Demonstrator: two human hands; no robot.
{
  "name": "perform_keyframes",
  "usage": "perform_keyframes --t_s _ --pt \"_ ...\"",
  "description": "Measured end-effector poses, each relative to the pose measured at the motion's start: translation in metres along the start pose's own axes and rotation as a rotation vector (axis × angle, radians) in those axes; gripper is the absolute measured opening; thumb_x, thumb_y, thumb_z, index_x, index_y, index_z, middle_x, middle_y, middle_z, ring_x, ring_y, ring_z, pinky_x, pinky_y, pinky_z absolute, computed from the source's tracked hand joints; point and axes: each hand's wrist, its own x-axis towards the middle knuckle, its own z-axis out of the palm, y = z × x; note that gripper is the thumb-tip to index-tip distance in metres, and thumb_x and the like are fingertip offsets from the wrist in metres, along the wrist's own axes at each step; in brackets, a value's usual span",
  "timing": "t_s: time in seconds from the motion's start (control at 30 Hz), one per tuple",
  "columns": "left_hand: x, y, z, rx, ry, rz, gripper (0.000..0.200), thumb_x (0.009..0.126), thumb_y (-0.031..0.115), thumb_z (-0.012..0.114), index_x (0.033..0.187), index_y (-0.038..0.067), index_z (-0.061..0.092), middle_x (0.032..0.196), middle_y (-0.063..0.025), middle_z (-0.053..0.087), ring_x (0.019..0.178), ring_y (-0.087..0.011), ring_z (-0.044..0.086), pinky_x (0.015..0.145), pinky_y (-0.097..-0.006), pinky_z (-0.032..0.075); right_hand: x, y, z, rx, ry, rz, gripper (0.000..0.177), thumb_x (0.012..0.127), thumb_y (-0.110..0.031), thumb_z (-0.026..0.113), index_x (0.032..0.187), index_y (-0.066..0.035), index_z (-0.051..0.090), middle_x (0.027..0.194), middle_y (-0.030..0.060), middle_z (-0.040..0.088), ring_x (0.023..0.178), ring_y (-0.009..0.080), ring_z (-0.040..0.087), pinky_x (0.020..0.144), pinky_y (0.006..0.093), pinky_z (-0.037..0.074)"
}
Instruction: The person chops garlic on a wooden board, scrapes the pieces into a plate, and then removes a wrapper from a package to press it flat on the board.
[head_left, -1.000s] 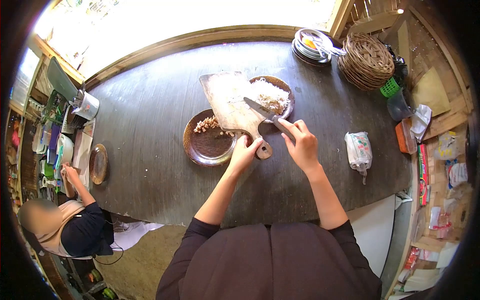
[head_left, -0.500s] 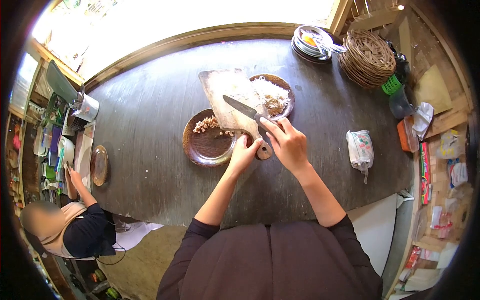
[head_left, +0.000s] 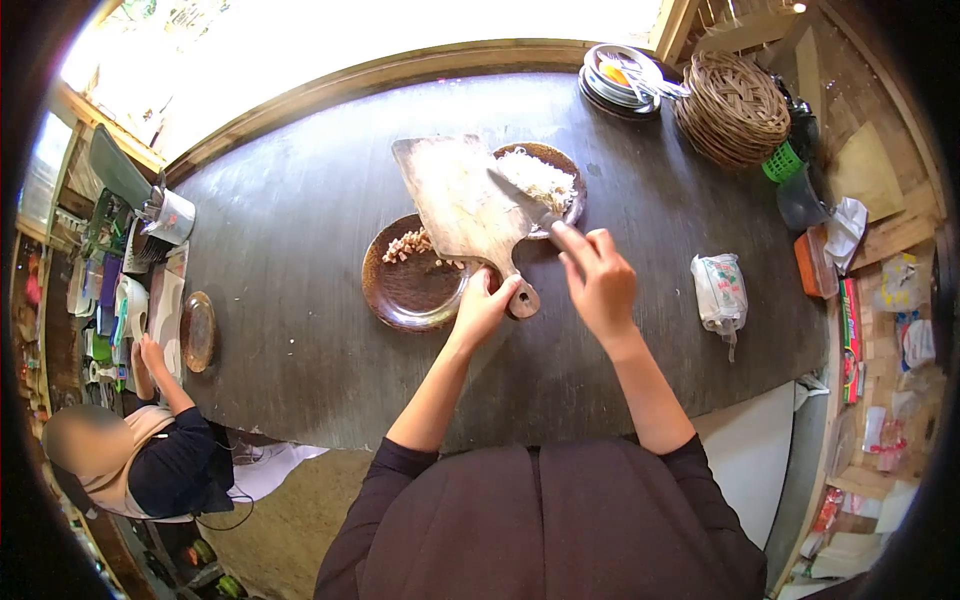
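Note:
My left hand (head_left: 482,308) is closed round the handle end of a worn wooden cutting board (head_left: 452,195), which is held tilted between two brown plates. In my right hand (head_left: 603,285) is a knife (head_left: 522,198), its blade over the board's right edge. White shredded food (head_left: 545,180) lies on the far plate (head_left: 577,205), partly covered by the board and knife. Small brownish diced pieces (head_left: 408,246) sit along the upper side of the near plate (head_left: 410,300), whose right side is hidden by the board and my left hand.
At the back right are stacked plates with cutlery (head_left: 620,80) and woven baskets (head_left: 733,108). A plastic-wrapped package (head_left: 720,293) lies to the right. On the left are a small oval dish (head_left: 199,330), a utensil container (head_left: 172,215) and another person (head_left: 165,450).
My right hand and the knife have moved right, from over the middle of the board to its right edge by the far plate. The board has shifted slightly left.

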Motion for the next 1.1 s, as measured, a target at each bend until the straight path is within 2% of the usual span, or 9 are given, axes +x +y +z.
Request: perform_keyframes --t_s 0.17,0.27,0.5,0.57,0.67,0.77,0.87,1.0,1.1 --pt "-0.004 0.012 0.003 0.011 0.011 0.001 0.035 0.098 0.016 0.069 0.123 -0.007 0.059 0.115 -0.0124 0.07 0.105 -0.0157 0.065 0.093 -0.0327 0.052 -0.012 -0.023 0.004 0.104 -0.035 -0.1 0.048 0.084 -0.01 0.077 0.129 -0.022 0.071 0.098 0.0054 0.061 0.077 0.0249 0.069 0.066 0.0372 0.056" --pt "-0.002 0.006 0.003 0.027 0.007 0.066 0.035 0.099 0.015 0.069 0.123 -0.007 0.059 0.116 -0.0129 0.07 0.106 -0.0164 0.065 0.094 -0.0331 0.052 -0.011 -0.01 0.012 0.051 -0.015 -0.038 0.048 0.084 -0.008 0.077 0.129 -0.022 0.071 0.098 0.0065 0.061 0.077 0.0253 0.069 0.067 0.0381 0.056" --pt "-0.005 0.009 0.001 0.049 0.013 0.038 0.035 0.099 0.015 0.069 0.124 -0.007 0.059 0.117 -0.0129 0.07 0.106 -0.0169 0.065 0.095 -0.0332 0.051 -0.011 0.028 0.011 -0.058 0.01 0.058 0.048 0.084 -0.007 0.077 0.13 -0.022 0.07 0.096 0.0071 0.06 0.079 0.0267 0.07 0.068 0.0389 0.056" --pt "-0.004 0.006 0.001 0.016 0.001 0.037 0.035 0.099 0.015 0.069 0.124 -0.007 0.059 0.116 -0.0128 0.07 0.106 -0.0167 0.065 0.095 -0.0331 0.051 -0.012 0.012 -0.002 -0.051 0.006 0.059 0.047 0.084 -0.008 0.077 0.129 -0.022 0.071 0.095 0.0065 0.06 0.078 0.0261 0.069 0.068 0.0388 0.056" --pt "-0.002 0.002 0.001 -0.015 0.0 0.05 0.035 0.099 0.016 0.068 0.124 -0.007 0.06 0.116 -0.0127 0.07 0.106 -0.0165 0.065 0.094 -0.0332 0.051 -0.019 -0.02 -0.016 0.111 -0.005 -0.087 0.048 0.083 -0.009 0.079 0.129 -0.022 0.071 0.094 0.0055 0.058 0.073 0.0245 0.066 0.065 0.038 0.055" --pt "0.001 0.0 -0.002 0.011 -0.003 0.08 0.035 0.098 0.016 0.068 0.123 -0.007 0.06 0.114 -0.0125 0.07 0.105 -0.0163 0.065 0.093 -0.0332 0.052 -0.028 -0.035 -0.012 0.195 -0.025 -0.097 0.044 0.084 -0.01 0.077 0.127 -0.022 0.073 0.093 0.0062 0.058 0.073 0.0254 0.066 0.065 0.0381 0.055" --pt "-0.002 0.005 0.0 0.108 0.021 0.08 0.031 0.101 0.014 0.067 0.123 -0.006 0.06 0.115 -0.0112 0.071 0.106 -0.0165 0.067 0.095 -0.0328 0.053 -0.03 -0.022 -0.004 0.144 -0.008 -0.063 0.045 0.085 -0.01 0.077 0.128 -0.022 0.072 0.093 0.0064 0.058 0.073 0.0251 0.067 0.065 0.0377 0.055" --pt "-0.001 -0.001 -0.003 0.07 0.0 0.048 0.032 0.1 0.014 0.067 0.123 -0.007 0.059 0.116 -0.0122 0.07 0.106 -0.0175 0.067 0.094 -0.0335 0.053 -0.03 0.01 0.005 0.029 -0.018 0.008 0.048 0.086 -0.01 0.077 0.131 -0.023 0.07 0.094 0.0062 0.059 0.075 0.0263 0.067 0.066 0.0384 0.056" --pt "0.0 -0.006 -0.004 0.042 0.017 0.078 0.034 0.098 0.018 0.069 0.12 -0.007 0.061 0.11 -0.0133 0.072 0.099 -0.0163 0.066 0.089 -0.0331 0.053 -0.029 0.033 0.012 -0.067 0.007 0.054 0.049 0.085 -0.011 0.077 0.131 -0.023 0.069 0.095 0.007 0.058 0.077 0.0266 0.068 0.068 0.0389 0.055"
